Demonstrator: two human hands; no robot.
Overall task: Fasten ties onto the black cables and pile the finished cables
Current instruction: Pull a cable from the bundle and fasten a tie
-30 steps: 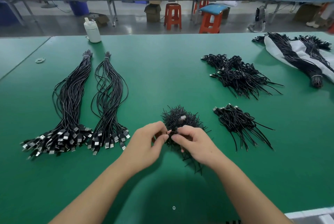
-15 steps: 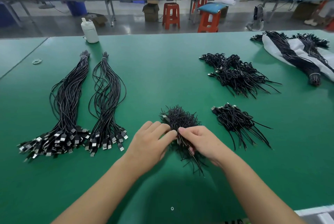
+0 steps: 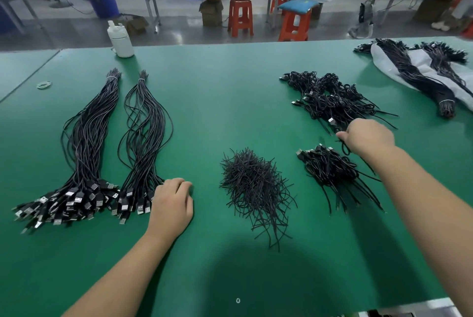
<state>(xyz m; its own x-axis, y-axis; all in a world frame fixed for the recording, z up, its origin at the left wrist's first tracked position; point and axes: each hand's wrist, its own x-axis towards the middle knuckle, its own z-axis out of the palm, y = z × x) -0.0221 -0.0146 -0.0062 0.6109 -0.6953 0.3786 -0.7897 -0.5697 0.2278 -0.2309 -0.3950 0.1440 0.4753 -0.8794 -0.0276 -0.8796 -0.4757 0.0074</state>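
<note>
Head view, placed from the heap of ties [image 3: 252,186] at centre: 2 straight cable bundles [image 3: 107,153] to its left, likely untied stock; 2 piles of tied cables [image 3: 332,101] to its right, probably finished. Left hand [image 3: 172,204], fingers curled, touching plugs of the nearer bundle. Right hand [image 3: 367,137] gripping a black cable [image 3: 345,149] between both piles.
</note>
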